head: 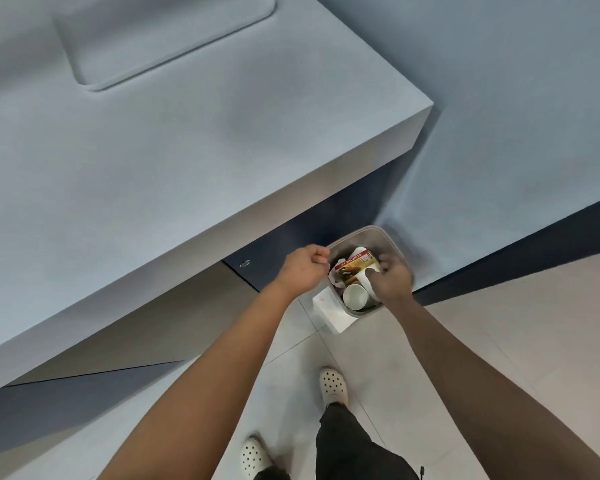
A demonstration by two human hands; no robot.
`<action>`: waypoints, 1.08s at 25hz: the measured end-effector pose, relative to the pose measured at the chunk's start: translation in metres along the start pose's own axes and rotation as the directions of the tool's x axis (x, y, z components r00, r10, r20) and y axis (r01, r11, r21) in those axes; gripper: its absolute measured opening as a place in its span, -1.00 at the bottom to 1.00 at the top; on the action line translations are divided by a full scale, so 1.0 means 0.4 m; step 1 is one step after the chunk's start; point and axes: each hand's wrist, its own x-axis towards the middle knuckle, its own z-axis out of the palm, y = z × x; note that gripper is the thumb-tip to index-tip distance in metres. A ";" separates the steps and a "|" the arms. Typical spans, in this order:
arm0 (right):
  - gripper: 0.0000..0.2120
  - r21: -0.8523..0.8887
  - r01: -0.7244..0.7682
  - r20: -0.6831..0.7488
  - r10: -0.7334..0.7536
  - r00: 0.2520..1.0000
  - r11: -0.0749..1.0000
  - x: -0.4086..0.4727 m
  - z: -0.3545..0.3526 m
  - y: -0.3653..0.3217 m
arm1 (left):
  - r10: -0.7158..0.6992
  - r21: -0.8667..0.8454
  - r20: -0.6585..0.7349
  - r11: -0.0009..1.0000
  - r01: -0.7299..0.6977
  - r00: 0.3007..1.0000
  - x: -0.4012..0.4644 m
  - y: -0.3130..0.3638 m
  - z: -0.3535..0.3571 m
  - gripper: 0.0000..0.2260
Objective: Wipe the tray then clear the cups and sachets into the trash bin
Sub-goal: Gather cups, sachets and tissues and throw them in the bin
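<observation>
Both hands are over the trash bin (pixel 392 237), which stands on the floor just off the right corner of the desk (pixel 174 188), against the base of the wall. The step in hand looks like the drop itself: letting the cups and sachets go into the bin.

To do it well, each hand should be fully over the opening before it lets go, low enough that light paper does not bounce off the rim. The bin already looks nearly full, so anything added should be pressed gently down between what is there, not balanced on top.

The left hand (pixel 303 270) hovers at the bin's left rim, fingers curled in; whether it pinches something small between thumb and fingers I cannot tell. The right hand (pixel 394 280) reaches into the bin over its near-right rim, fingers bent down among the contents; it seems to touch the white cup (pixel 366 277) lying on its side, though a firm grip is not clear.

Inside, a sachet box (pixel 355 263) with a red band lies tilted toward the far-left side, and 1 upright paper cup (pixel 354 295) sits at the near edge, between the 2 hands. A white block (pixel 329 311) rests on the floor, touching the bin's near-left side.
</observation>
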 end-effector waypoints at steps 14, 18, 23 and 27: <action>-0.80 0.232 0.610 0.001 -0.628 0.778 0.757 -0.607 0.215 -0.454 | 0.252 -0.153 -0.382 0.931 -0.330 0.889 -0.562 -0.171 -0.502 -0.77; -0.78 0.266 0.668 0.122 -0.711 0.692 0.695 -0.762 0.383 -0.560 | 0.143 -0.226 -0.551 0.923 -0.312 0.822 -0.721 -0.321 -0.673 -0.80; -0.78 0.281 0.718 0.254 -0.771 0.584 0.637 -0.903 0.569 -0.669 | -0.009 -0.309 -0.704 0.904 -0.295 0.710 -0.853 -0.490 -0.860 -0.77; -0.77 0.286 0.740 0.343 -0.786 0.514 0.608 -0.948 0.700 -0.769 | -0.095 -0.357 -0.769 0.885 -0.300 0.632 -0.894 -0.580 -0.992 -0.77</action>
